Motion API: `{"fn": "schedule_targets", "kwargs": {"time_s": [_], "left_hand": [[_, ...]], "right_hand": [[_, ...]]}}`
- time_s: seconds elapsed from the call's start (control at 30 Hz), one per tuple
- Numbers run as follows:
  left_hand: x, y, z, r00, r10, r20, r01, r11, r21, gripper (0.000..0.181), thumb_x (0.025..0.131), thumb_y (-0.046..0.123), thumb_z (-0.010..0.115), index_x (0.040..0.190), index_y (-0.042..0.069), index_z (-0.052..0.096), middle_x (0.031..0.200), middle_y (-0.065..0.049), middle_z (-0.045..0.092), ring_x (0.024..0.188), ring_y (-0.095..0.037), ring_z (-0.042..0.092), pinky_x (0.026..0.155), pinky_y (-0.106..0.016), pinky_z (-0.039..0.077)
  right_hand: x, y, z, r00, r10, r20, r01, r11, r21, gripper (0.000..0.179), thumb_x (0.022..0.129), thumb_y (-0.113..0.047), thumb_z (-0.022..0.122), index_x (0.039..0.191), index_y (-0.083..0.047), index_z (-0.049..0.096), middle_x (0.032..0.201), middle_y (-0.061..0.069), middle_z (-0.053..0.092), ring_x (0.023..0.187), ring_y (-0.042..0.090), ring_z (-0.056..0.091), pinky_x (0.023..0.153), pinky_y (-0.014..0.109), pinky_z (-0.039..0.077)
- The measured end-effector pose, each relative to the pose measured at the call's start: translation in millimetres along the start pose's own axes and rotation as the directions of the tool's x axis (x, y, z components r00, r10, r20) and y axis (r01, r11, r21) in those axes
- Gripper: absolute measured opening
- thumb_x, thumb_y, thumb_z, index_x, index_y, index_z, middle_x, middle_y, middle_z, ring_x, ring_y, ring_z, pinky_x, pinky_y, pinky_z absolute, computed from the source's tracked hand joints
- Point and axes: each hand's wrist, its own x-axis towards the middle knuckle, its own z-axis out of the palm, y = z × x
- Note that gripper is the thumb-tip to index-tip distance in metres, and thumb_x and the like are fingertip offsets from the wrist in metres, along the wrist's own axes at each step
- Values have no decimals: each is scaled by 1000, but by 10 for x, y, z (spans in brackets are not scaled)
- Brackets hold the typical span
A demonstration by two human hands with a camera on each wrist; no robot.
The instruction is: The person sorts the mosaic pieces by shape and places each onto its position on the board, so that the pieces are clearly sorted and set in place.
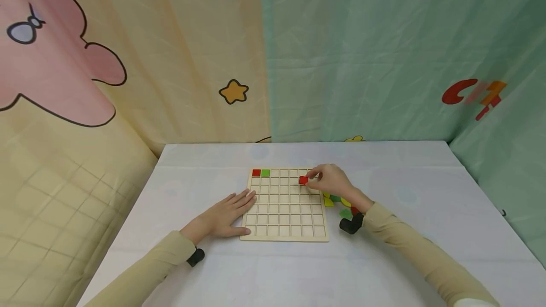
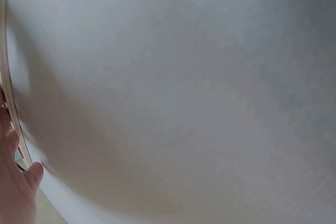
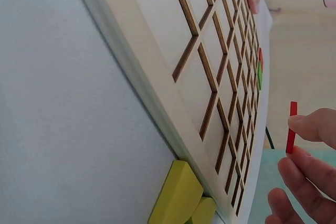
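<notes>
One board bears two tiles; two hands show.

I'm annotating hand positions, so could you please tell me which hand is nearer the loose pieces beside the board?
Right. The right hand is close by the loose pieces, pinching a red tile; the left hand rests on the board's opposite edge.

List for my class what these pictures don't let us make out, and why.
- Head view: how many coloured pieces lie beside the board; the right hand and wrist partly cover them.
- Head view: the board's far right corner cells, hidden by that hand.
- Right wrist view: the yellow piece's full outline, cut off by the bottom edge.
- Left wrist view: a red speck beside the left hand, too small to identify.
</notes>
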Motion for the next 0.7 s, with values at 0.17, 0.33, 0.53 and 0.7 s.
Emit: {"fn": "schedule_targets", "kwargs": {"time_s": [0.17, 0.33, 0.53, 0.7], "left_hand": [[5, -4, -15, 1000, 3, 4, -3, 1000, -2, 91, 91, 69, 40, 155, 11, 12, 163, -4, 8, 151, -23, 7, 120, -49, 17], [0, -6, -21, 1000, 1, 7, -1, 1000, 7, 91, 91, 68, 40, 155, 11, 11, 163, -3, 8, 151, -22, 7, 121, -48, 17], [-6, 9, -33, 1000, 12, -3, -12, 1000, -5, 91, 91, 67, 43, 155, 10, 12, 163, -5, 10, 151, -24, 8, 120, -49, 18], [-10, 7, -25, 1000, 3, 6, -3, 1000, -6, 91, 91, 68, 41, 155, 11, 10, 163, -4, 8, 151, -23, 6, 121, -48, 16]], "right_hand": [[54, -53, 40, 999, -34, -9, 34, 999, -5, 25, 80, -29, 77, 98, -11, 76, 90, 3, 72, 64, 10, 53, 55, 24, 43], [128, -75, 98, 998, -57, -12, 57, 998, -1, 26, 81, -29, 76, 99, -10, 75, 90, 4, 73, 65, 9, 54, 56, 23, 44], [201, -132, 149, 998, -65, -9, 65, 998, 12, 27, 82, -28, 75, 101, -10, 75, 91, 4, 73, 65, 9, 56, 55, 24, 45], [252, -205, 179, 998, -65, -4, 65, 998, 14, 27, 82, -28, 75, 101, -10, 75, 92, 5, 73, 68, 11, 60, 58, 24, 47]]}}
